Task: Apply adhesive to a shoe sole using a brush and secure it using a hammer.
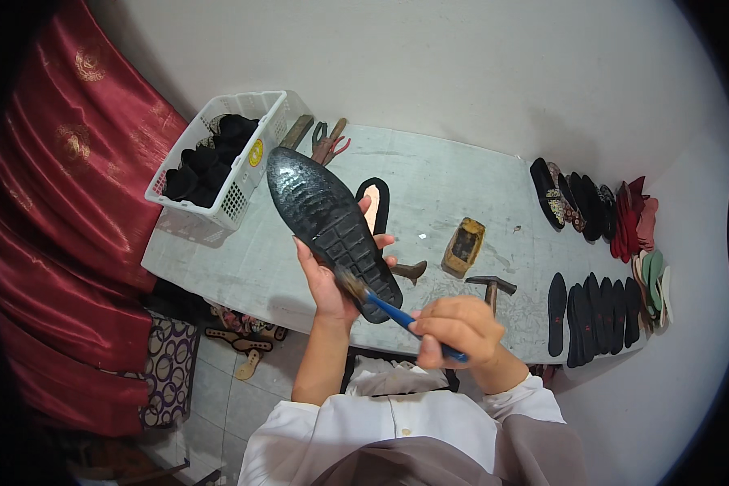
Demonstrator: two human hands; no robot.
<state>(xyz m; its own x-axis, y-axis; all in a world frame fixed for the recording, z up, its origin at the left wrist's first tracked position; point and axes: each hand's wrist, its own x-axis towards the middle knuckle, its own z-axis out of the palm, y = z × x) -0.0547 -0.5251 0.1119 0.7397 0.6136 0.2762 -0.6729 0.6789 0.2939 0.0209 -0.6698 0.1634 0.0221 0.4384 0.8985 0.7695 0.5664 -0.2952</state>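
Note:
My left hand (328, 283) holds up a black shoe sole (324, 219), its treaded underside facing me, the thumb and fingers gripping its edges. The sole looks wet and shiny toward the toe. In my right hand (460, 330) is a blue-handled brush (397, 314), its bristles against the sole near the heel. Partly hidden behind the sole, a black-edged shoe piece with a pale inside (373, 202) shows on the table. Close to my left fingertips lies a metal shoe-shaped tool (413, 271). A yellow container with a dark opening (464, 247) stands right of it.
A hammer (494, 286) lies near my right hand. Back left is a white basket (243, 182) of black shoes, with pliers (330, 144) beside it. Rows of black insoles (595, 320) and finished shoes (571, 198) line the table's right side. A red curtain (73, 219) hangs left.

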